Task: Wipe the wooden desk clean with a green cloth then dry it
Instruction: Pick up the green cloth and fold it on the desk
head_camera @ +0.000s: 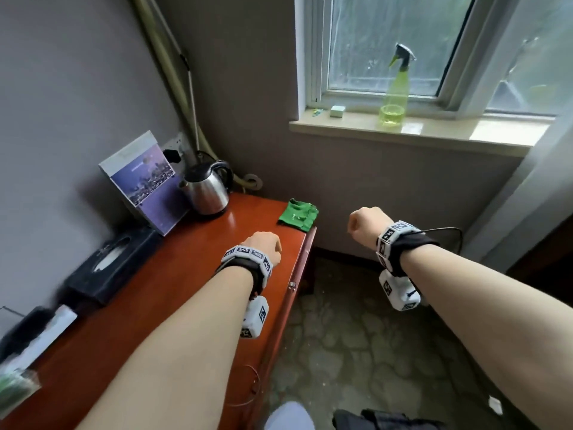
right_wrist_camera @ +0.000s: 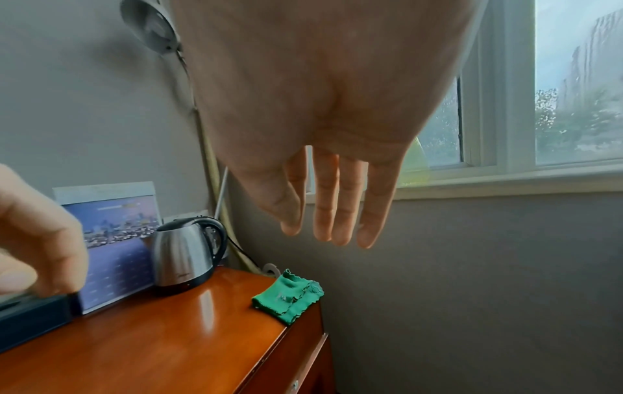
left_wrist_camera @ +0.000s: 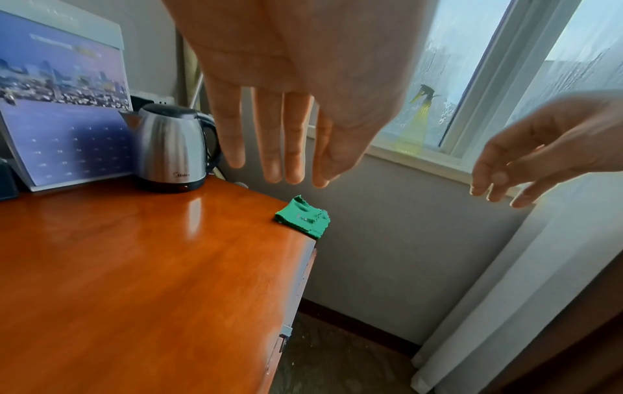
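While both forearms extend forward from the lower edge of the head view, neither hand is in contact with any object. The left hand is held above the wooden desk, near its front edge, with the back of the hand facing up. In the left wrist view its fingers hang downward, nearly straight and slightly spread, with nothing between them. The right hand is held in the air to the right of the desk, above the floor, at a similar height. In the right wrist view its fingers also point downward, straight and close together, holding nothing. The two hands are well apart from each other.

The green cloth lies folded into a small, slightly rumpled pad on the far right corner of the desk, with one edge reaching the desk's front edge. It lies beyond the left hand and to the left of the right hand, untouched by either.

Along the wall side of the desk stand a steel kettle, a calendar leaning on the wall, and a black tissue box. A green spray bottle stands on the windowsill, well apart from the desk.
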